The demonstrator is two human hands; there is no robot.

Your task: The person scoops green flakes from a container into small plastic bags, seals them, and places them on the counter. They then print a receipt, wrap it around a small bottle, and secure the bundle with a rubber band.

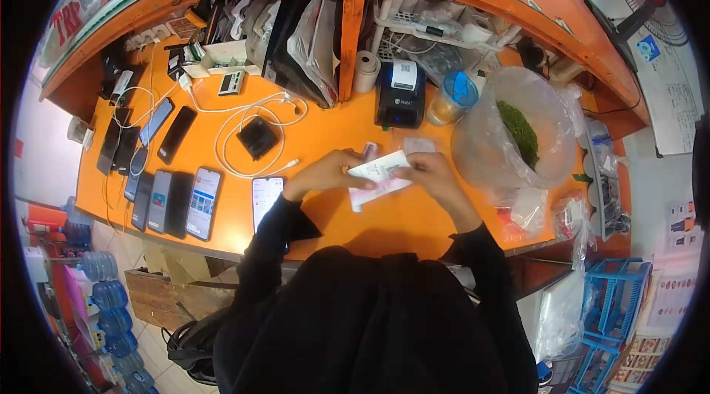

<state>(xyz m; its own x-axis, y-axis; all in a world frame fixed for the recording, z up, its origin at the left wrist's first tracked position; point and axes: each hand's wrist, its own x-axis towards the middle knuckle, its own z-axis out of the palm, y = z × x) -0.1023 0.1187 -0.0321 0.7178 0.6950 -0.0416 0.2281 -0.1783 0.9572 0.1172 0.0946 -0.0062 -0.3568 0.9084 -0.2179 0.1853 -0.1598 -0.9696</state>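
My left hand (325, 173) pinches the left edge of a white and pink printed paper slip (381, 172) above the orange desk. On the slip's right edge, the fingers of my right hand (429, 173) are closed. The slip is tilted, and a strip of it hangs down at the lower left. Just behind it lie a small dark item and a pale, clear packet (419, 145). Close to my left forearm, a lit phone (266, 200) rests on the desk. A black receipt printer (400, 102) with a white label stands beyond my hands.
Several phones (201, 204) lie at the left, with white cables and a black square device (257, 137). At the right are a blue-topped cup (453, 98), a large clear tub (551, 128) with green contents and plastic bags. Orange shelving (350, 32) spans the back.
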